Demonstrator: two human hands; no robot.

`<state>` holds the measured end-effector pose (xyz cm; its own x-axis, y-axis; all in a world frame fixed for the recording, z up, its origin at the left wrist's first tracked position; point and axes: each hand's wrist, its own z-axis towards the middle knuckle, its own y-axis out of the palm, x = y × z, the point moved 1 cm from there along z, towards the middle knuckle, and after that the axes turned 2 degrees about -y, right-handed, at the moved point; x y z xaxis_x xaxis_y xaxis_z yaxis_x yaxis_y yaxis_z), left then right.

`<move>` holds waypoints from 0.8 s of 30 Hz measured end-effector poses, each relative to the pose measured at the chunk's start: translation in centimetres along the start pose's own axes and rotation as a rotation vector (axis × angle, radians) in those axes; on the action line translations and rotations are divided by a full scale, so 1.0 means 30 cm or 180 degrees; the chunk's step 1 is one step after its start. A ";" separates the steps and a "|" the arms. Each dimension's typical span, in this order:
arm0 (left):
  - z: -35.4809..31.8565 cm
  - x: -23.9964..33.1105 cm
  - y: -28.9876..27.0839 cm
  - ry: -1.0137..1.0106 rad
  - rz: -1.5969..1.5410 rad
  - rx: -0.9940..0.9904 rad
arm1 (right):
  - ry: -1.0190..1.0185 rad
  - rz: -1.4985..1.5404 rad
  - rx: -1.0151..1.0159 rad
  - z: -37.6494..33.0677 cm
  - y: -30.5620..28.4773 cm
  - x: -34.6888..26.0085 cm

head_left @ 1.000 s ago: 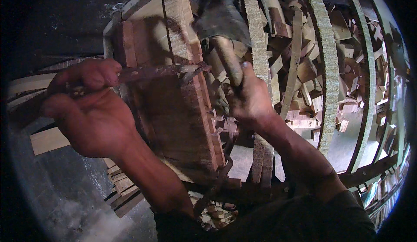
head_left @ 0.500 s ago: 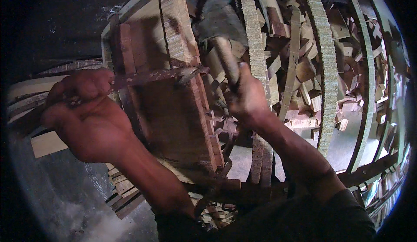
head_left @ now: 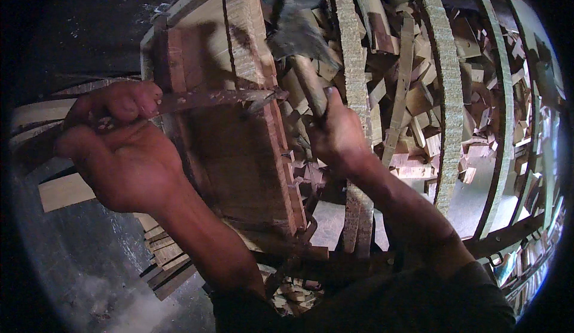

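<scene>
My left hand [head_left: 122, 147] is closed around a long, narrow wooden strip [head_left: 203, 99], palm turned up. The strip's far end lies over the raised edge of a wooden block stand [head_left: 248, 40] in the middle. My right hand [head_left: 341, 135] grips the wooden handle of a hatchet [head_left: 308, 81]. Its broad, dark head [head_left: 302, 40] is smeared by motion and hangs just right of the block stand, above and beyond the strip's end. The head's exact edge cannot be made out.
Upright rough wooden slats [head_left: 451, 105] stand to the right like a rack. Behind them lies a heap of wood offcuts [head_left: 421, 96]. Stacked wooden pieces [head_left: 167, 255] and a pale board [head_left: 66, 192] lie on the grey floor [head_left: 107, 261] at left.
My left hand and the near part of the strip have risen slightly. The right hand and hatchet have shifted only a little; the strip's far end stays over the block stand.
</scene>
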<state>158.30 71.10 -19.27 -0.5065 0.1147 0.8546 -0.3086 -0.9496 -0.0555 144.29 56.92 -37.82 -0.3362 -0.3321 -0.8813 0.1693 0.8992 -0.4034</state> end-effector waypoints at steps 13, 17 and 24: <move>-0.001 -0.002 0.013 -0.0140 -0.0125 0.0172 | 0.0153 0.0429 0.0162 0.025 0.020 0.038; 0.022 -0.003 0.004 -0.0090 0.0127 0.0016 | 0.0169 0.0138 -0.0510 0.015 0.144 0.217; 0.010 0.007 0.016 0.0083 0.0632 -0.0005 | 0.0295 0.0427 -0.0171 -0.002 0.051 0.099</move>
<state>158.28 70.57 -18.96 -0.5781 -0.0672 0.8132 -0.2018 -0.9539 -0.2223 143.50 57.32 -41.03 -0.3982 -0.1827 -0.8989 0.1695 0.9484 -0.2679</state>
